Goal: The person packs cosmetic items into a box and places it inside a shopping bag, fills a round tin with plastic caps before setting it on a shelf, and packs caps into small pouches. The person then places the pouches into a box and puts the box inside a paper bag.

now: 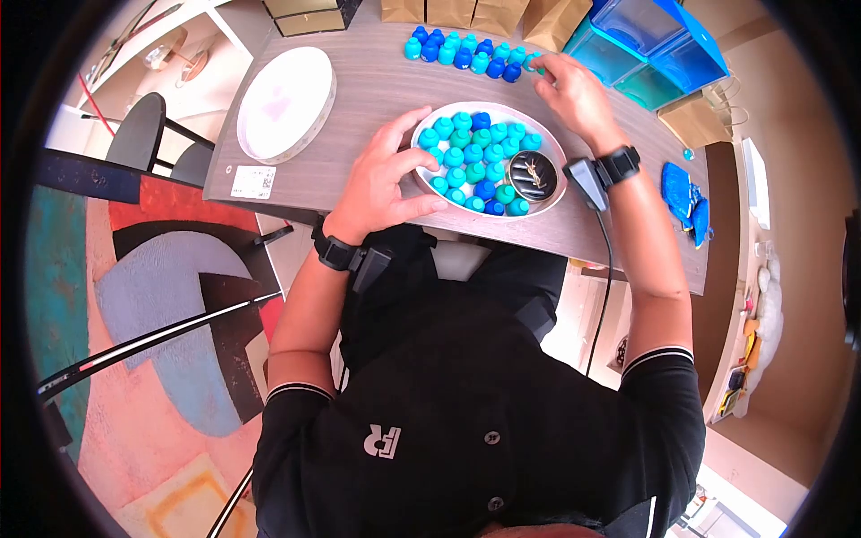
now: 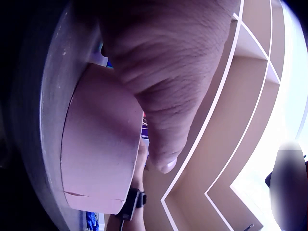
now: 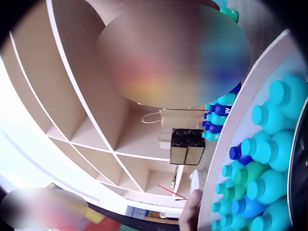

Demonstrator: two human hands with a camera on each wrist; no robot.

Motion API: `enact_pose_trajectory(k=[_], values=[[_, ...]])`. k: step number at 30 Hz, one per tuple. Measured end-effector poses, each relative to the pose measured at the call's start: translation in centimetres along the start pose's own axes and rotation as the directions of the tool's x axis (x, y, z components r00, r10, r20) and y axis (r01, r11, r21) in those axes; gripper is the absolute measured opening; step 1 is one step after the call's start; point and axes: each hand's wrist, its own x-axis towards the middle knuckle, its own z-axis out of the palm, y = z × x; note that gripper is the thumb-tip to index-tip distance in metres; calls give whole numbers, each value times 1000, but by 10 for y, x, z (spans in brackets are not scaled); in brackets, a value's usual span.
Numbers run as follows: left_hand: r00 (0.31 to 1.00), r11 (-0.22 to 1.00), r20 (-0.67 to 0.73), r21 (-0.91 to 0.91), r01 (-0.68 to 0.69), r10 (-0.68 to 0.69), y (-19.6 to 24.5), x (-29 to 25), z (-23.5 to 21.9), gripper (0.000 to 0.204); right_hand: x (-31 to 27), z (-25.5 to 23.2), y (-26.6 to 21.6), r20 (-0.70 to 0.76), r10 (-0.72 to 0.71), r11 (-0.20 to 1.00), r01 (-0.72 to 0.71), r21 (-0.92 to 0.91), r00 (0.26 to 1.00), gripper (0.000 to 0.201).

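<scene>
An oval pale box (image 2: 101,144) stands at the table's front edge, packed with small teal, green and blue bottles (image 1: 473,172). At its right end, inside, lies a round black dish (image 1: 533,176) with a gold emblem. My left hand (image 1: 381,179) rests at the box's left end, fingers spread over the rim and the thumb stretched along the near side. Beyond the box, my right hand (image 1: 574,94) pinches a small teal bottle (image 1: 531,61) at the right end of several lined-up bottles (image 1: 446,54). In the right wrist view, blur covers most of that hand.
A white oval lid or tray (image 1: 285,103) lies at the left, near a printed label (image 1: 254,182). Paper bags (image 1: 448,11) and a black-and-gold box (image 1: 309,16) line the back. Blue clear drawers (image 1: 646,49) and a crumpled blue packet (image 1: 684,199) are at the right.
</scene>
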Motion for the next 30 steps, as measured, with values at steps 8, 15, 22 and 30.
enact_pose_trajectory(k=[8,15,22,30], values=[[992,987,-94,-149,67,-82,1,1,-2,63,34,34,14,113,3,991,12,-130,994,30],[992,986,-90,-149,72,-86,-8,-2,0,69,14,5,-10,26,36,999,-35,-28,999,25],[989,971,-54,-208,121,-135,-1,2,-1,84,-27,-40,-101,45,-290,820,224,527,956,18],[985,973,-81,-185,136,-153,4,3,-4,83,-37,7,-134,98,-463,863,422,279,881,15]])
